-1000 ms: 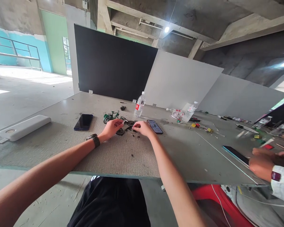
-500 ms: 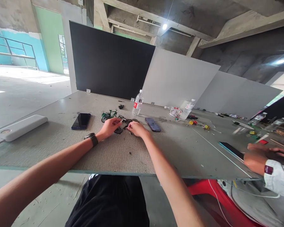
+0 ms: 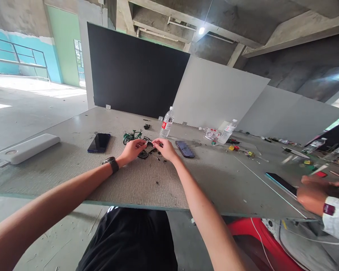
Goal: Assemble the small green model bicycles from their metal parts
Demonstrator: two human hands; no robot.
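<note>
My left hand, a dark watch on its wrist, and my right hand meet at the middle of the grey table. Both pinch small black parts of a miniature bicycle, which lies partly hidden between them. A loose black wheel rests just under my left fingers. A finished green model bicycle stands upright just beyond my left hand. Tiny black bits are scattered by my right hand.
A dark phone lies left of my hands and another phone right. A water bottle stands behind. A white power bank sits far left. Another person's hands work at the right near a phone.
My right hand has shifted up and left, closer to my left hand over the bicycle parts. The view has tilted slightly.
</note>
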